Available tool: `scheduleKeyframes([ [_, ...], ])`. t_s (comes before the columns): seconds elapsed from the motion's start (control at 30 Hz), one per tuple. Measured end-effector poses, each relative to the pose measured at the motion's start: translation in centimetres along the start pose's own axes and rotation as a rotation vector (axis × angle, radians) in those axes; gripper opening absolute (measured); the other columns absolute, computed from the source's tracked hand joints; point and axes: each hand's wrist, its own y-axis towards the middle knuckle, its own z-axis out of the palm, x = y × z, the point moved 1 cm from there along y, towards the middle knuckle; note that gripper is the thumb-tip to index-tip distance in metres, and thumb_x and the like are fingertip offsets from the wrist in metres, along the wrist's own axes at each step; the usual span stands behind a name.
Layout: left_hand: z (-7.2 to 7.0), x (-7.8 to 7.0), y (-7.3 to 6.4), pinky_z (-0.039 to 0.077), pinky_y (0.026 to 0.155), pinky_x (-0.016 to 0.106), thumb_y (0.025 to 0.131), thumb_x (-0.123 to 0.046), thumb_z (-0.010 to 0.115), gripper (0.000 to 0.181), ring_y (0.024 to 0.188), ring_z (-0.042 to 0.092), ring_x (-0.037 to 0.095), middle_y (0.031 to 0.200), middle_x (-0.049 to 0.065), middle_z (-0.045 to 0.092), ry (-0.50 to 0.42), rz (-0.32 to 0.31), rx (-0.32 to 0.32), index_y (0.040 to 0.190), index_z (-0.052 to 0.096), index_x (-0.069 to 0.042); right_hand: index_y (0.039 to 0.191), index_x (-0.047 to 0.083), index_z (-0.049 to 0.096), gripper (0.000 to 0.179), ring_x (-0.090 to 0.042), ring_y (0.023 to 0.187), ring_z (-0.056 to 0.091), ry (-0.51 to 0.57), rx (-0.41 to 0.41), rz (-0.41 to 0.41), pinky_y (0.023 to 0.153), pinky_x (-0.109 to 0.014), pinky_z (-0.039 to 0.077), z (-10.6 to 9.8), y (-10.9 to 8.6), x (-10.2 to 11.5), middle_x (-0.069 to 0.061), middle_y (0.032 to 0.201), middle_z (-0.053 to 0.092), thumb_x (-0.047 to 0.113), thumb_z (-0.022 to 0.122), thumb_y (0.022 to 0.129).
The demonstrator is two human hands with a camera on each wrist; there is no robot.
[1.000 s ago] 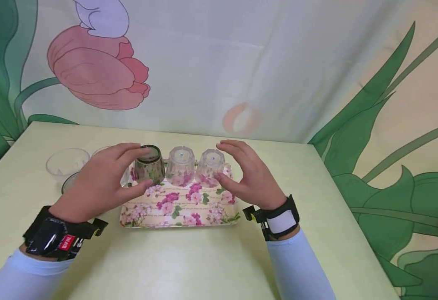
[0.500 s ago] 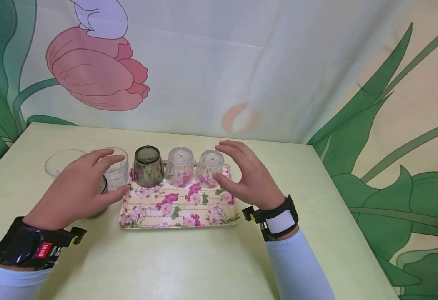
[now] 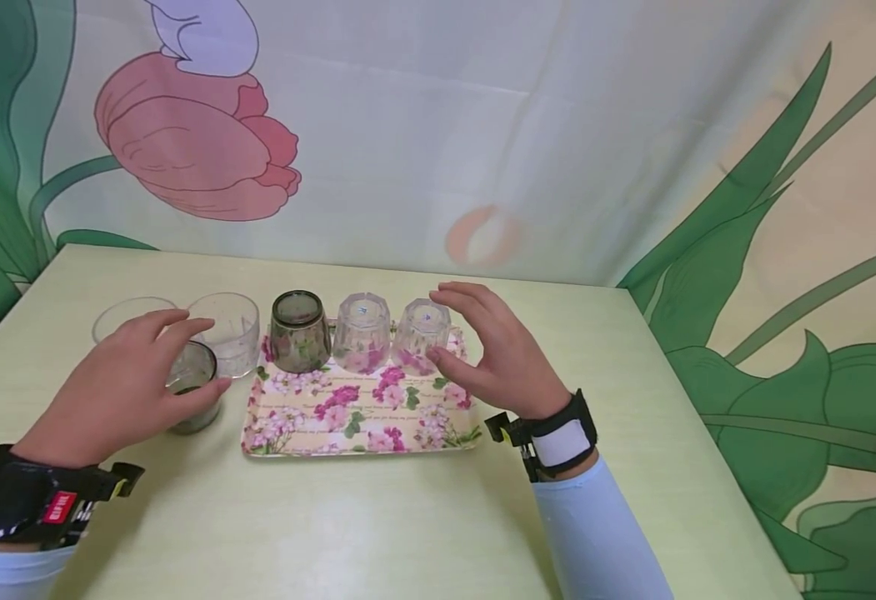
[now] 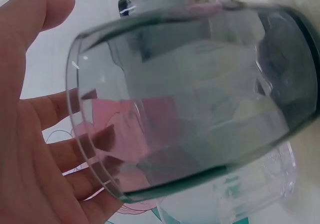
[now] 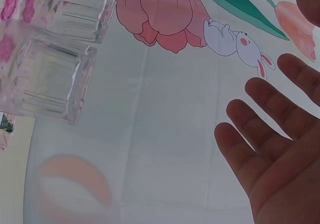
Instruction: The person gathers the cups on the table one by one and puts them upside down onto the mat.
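- Grey glass cup (image 3: 196, 367), mouth up: it stands on the table (image 3: 295, 525), right by the left hand (image 3: 111, 387).
- That left hand is spread wide, thumb away from the fingers. From above, the cup shows between thumb and fingertips. From the left wrist, some fingers show through its side. I can't tell if any of them touch it.
- Just past the left fingertips is a round clear cup (image 3: 231, 337). One more, a wide clear cup (image 3: 115, 321), is partly hidden behind that hand.
- Right of the left thumb lies the flowery tray (image 3: 370, 421), between the two hands.
- Three cups stand bottom up in a row at the tray's back: the dark cup (image 3: 300, 333) nearest the left hand, then the middle cup (image 3: 362, 337), then the end cup (image 3: 417, 342) nearest the right hand.
- The right hand (image 3: 501, 358) is spread too, with a gap between thumb and fingers. It is just beside the end cup.
- Past both hands hangs a pale cloth (image 3: 385, 167) with a pink tulip (image 3: 190, 137) on it.
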Motion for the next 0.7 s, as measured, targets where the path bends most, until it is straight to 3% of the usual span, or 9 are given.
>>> scheduleKeyframes([
  [0.37,0.3,0.8,-0.1,0.046,0.093,0.067,0.081,-0.052,0.077,0.076,0.118,0.053,0.047,0.128,0.028,0.057,0.03,-0.029,0.053,0.135,0.057,-0.002,0.142,0.009,0.052,0.058,-0.023,0.135,0.048,-0.004,0.0,0.011,0.111,-0.042,0.044,-0.1,0.0,-0.2,-0.011,0.143,0.051,0.027,0.071,0.09],
  [0.7,1.1,1.0,-0.4,0.046,0.094,0.068,0.079,-0.049,0.079,0.075,0.119,0.05,0.047,0.127,0.027,0.056,0.039,-0.035,0.048,0.132,0.059,-0.001,0.142,0.009,0.052,0.058,-0.022,0.135,0.047,-0.006,0.008,0.018,0.112,-0.041,0.043,0.1,-0.1,-0.3,-0.011,0.144,0.051,0.028,0.071,0.09],
])
